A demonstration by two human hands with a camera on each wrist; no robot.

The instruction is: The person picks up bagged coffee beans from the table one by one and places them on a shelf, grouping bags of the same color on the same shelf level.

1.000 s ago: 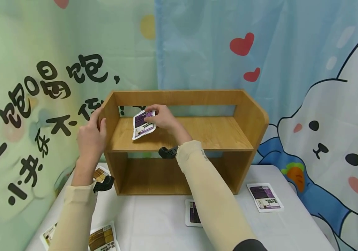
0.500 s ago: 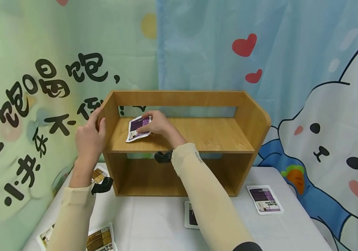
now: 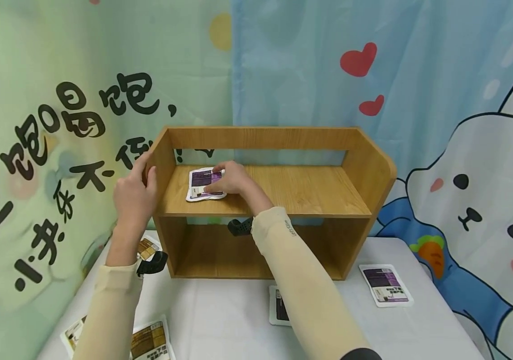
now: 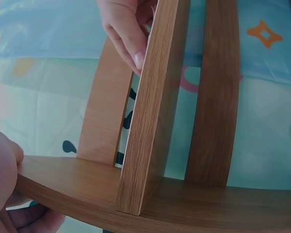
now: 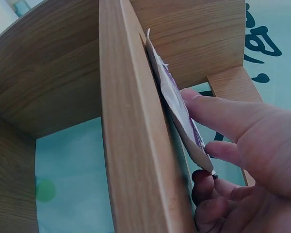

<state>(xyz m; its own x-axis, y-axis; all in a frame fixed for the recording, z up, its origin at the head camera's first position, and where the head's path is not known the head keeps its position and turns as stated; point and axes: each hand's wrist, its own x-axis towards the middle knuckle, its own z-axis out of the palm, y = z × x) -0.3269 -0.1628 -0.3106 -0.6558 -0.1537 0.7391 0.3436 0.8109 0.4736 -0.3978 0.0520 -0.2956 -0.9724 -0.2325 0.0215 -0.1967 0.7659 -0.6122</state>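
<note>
A two-tier wooden shelf [image 3: 265, 210] stands on the table. My left hand [image 3: 136, 195] grips the upper edge of its left side panel; in the left wrist view the thumb and fingers lie on either side of the board [image 4: 63, 187]. My right hand [image 3: 234, 181] pinches the right edge of a flat purple-and-white packet [image 3: 199, 185] at the left of the upper tier. In the right wrist view the packet [image 5: 177, 109] lies along the board, thumb on its face and fingers curled at its edge.
Another purple-and-white packet [image 3: 386, 286] lies on the white table right of the shelf. One more packet [image 3: 279, 306] is partly behind the right sleeve. Brown-and-white packets [image 3: 152, 342] lie front left, one [image 3: 147, 247] beside the shelf. Printed curtains [image 3: 292, 75] hang behind.
The packet has come down from a tilted position above the upper tier to lie nearly flat on it, my right hand lowering with it. My left hand keeps its place on the side panel.
</note>
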